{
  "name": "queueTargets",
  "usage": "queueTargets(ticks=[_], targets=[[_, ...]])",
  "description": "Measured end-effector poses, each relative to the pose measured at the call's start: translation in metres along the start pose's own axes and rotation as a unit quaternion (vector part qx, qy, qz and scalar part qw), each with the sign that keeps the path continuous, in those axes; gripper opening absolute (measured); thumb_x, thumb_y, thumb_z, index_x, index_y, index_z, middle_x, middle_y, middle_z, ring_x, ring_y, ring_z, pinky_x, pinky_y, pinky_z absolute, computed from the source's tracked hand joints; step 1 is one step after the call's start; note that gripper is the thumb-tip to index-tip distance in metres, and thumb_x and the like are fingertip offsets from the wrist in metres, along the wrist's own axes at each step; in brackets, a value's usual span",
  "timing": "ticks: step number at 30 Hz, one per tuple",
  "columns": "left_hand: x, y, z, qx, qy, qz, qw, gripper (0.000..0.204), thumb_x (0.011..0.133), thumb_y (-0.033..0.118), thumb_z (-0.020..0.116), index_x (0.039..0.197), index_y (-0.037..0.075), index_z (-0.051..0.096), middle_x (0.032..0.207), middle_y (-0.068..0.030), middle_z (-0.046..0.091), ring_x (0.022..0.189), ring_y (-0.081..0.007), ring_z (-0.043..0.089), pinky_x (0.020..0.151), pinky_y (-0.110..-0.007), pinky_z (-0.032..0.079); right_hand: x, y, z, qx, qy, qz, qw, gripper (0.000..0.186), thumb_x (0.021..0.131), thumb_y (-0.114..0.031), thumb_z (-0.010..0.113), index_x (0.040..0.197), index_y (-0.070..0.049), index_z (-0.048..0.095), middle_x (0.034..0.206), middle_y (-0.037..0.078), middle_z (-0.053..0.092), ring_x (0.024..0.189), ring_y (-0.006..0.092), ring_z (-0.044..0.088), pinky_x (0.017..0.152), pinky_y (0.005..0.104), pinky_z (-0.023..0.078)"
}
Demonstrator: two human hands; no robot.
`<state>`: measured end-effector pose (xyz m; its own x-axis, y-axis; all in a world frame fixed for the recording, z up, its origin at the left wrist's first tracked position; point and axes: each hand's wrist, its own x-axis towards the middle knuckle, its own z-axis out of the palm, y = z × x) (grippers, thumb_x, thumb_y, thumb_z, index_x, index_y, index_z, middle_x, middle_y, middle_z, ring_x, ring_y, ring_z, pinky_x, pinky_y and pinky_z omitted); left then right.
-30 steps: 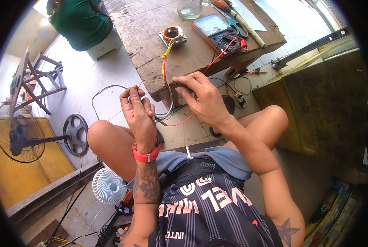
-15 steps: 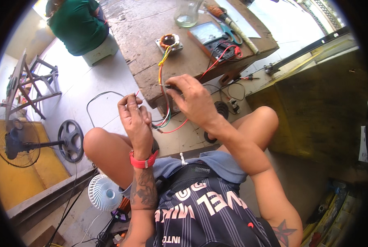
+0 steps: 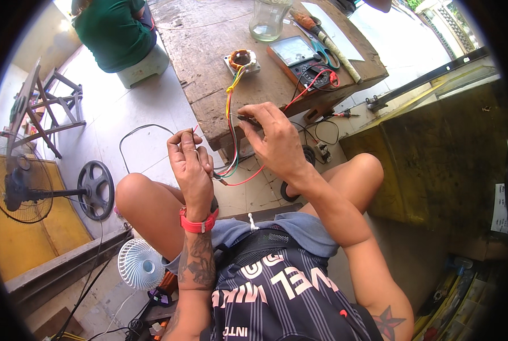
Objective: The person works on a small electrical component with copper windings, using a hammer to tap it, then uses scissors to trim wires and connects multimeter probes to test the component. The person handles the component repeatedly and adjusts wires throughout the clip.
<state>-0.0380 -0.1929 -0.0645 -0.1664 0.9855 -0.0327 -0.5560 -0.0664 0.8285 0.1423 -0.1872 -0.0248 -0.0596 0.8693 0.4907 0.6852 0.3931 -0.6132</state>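
A motor stator (image 3: 241, 60) with copper-coloured windings sits on the table. Its bundle of coloured wires (image 3: 229, 105) hangs over the near edge and curves to my left hand (image 3: 190, 162). That hand is closed in a pinch on the wires, and a red tip (image 3: 196, 128) pokes up above its fingers. My right hand (image 3: 274, 133) is closed on a small dark thing (image 3: 249, 120) with a thin tip, close beside the hanging wires; its kind is mostly hidden by the fingers. An analog multimeter (image 3: 301, 57) with red and black leads lies behind my right hand.
The worn wooden table (image 3: 203, 68) also bears a glass jar (image 3: 268, 23), blue-handled scissors (image 3: 325, 55) and a long stick (image 3: 339, 57). A person in green (image 3: 114, 34) sits at far left. Fans (image 3: 23, 190) stand at left; a dark panel (image 3: 430, 153) stands at right.
The table and its things have shifted slightly right and down in the view. Both hands keep their grips, with the right one still beside the wires.
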Motion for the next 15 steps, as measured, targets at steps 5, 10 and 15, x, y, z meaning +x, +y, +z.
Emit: queueTargets(ticks=[5,10,15], targets=[[-0.0014,-0.0003,0.0008,0.001,-0.007,0.001,1.000,0.015,0.114,0.021,0.051,0.119,0.007,0.052,0.100,-0.0044,0.056,0.052,-0.0029,0.041,0.042,-0.018,0.034,0.0026,0.0018,0.0031,-0.007,-0.004,-0.009,1.000,0.024,0.093,-0.006,0.074,0.116,-0.005,0.068,0.107,0.012,0.069,0.097,0.0292,0.073,0.082,0.0394,0.058],[-0.0025,0.0008,0.0009,0.008,-0.004,-0.001,1.000,0.015,0.114,0.021,0.050,0.119,0.006,0.052,0.100,-0.0043,0.056,0.052,-0.0026,0.040,0.042,-0.018,0.034,0.0027,0.0011,0.0067,0.009,-0.017,0.002,1.000,0.024,0.093,-0.011,0.073,0.116,-0.006,0.066,0.105,0.014,0.066,0.100,0.0345,0.068,0.085,0.0439,0.055],[-0.0023,0.0019,0.0011,0.011,-0.003,0.001,1.000,0.016,0.114,0.021,0.050,0.120,0.006,0.051,0.101,-0.0043,0.055,0.052,-0.0026,0.040,0.042,-0.018,0.034,0.0037,0.0020,0.0053,-0.010,-0.015,-0.003,1.000,0.026,0.092,-0.008,0.074,0.117,-0.006,0.067,0.106,0.012,0.068,0.098,0.0315,0.070,0.084,0.0417,0.057]])
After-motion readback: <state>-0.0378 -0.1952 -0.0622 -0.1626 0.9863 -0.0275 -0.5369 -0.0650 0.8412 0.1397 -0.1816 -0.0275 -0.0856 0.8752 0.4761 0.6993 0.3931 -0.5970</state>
